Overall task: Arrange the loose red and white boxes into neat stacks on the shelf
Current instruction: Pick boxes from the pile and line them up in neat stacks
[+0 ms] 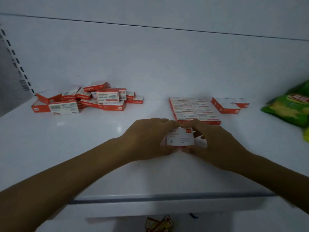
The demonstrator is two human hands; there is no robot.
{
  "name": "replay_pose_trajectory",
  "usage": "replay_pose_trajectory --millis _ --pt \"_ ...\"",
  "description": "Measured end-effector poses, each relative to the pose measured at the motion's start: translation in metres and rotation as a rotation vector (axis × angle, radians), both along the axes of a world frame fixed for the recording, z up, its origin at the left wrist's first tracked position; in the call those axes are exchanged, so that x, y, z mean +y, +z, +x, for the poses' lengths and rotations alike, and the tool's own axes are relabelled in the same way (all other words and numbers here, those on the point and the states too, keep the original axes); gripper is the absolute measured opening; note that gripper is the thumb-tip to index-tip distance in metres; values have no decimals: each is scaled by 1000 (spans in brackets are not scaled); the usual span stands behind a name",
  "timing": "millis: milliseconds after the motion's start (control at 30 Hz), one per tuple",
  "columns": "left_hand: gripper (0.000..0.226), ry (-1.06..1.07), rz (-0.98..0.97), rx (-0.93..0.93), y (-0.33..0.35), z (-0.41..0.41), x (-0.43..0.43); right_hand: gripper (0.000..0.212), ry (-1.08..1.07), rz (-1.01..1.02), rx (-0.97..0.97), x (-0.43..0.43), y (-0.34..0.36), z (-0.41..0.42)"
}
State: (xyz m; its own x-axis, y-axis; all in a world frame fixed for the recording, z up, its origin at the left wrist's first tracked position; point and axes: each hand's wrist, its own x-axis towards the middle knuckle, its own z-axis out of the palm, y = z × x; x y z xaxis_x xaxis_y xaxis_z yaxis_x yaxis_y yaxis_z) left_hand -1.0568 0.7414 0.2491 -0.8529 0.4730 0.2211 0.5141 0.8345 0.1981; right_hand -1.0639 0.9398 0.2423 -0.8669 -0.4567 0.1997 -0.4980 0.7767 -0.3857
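Both hands hold one small red and white box (181,137) just above the white shelf (100,156), in front of the neat block. My left hand (147,139) grips its left end and my right hand (210,139) grips its right end. A tidy block of red and white boxes (194,110) lies in rows just behind the held box. At the back left, a loose pile of the same boxes (93,99) lies jumbled, some tilted, some upside down. Two more boxes (227,105) sit apart to the right of the block.
A green snack bag (289,104) lies at the shelf's right edge. A slotted upright rail (15,59) runs along the left wall. The shelf's front lip (158,197) crosses below my arms, with small packets (158,225) on a lower level.
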Motion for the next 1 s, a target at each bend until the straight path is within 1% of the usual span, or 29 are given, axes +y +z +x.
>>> replay_pose_trajectory --millis 100,200,333,400,567,700,800,933,1000 --pt "61 -25 24 49 0 -14 42 54 -12 -6 28 42 1 -10" --pt "61 -27 35 76 -4 -26 74 52 -17 1 76 77 1 -19" --pt "69 -40 84 90 -5 -36 104 50 -7 20 159 113 4 -34" --pt "72 -44 108 127 -2 -41 115 51 -9 32 185 126 9 -44" --pt "80 -23 133 183 3 -51 145 51 9 -47 235 157 15 -69" --pt "89 18 160 127 -5 -63 176 50 -46 -143 233 189 7 -84" --pt "90 15 142 170 -7 -76 199 49 -127 -188 200 217 3 -102" --pt "82 27 72 216 -11 -93 221 49 -202 -275 104 245 -8 -118" --pt "74 29 109 233 -21 -98 226 49 -210 -236 62 255 -17 -123"
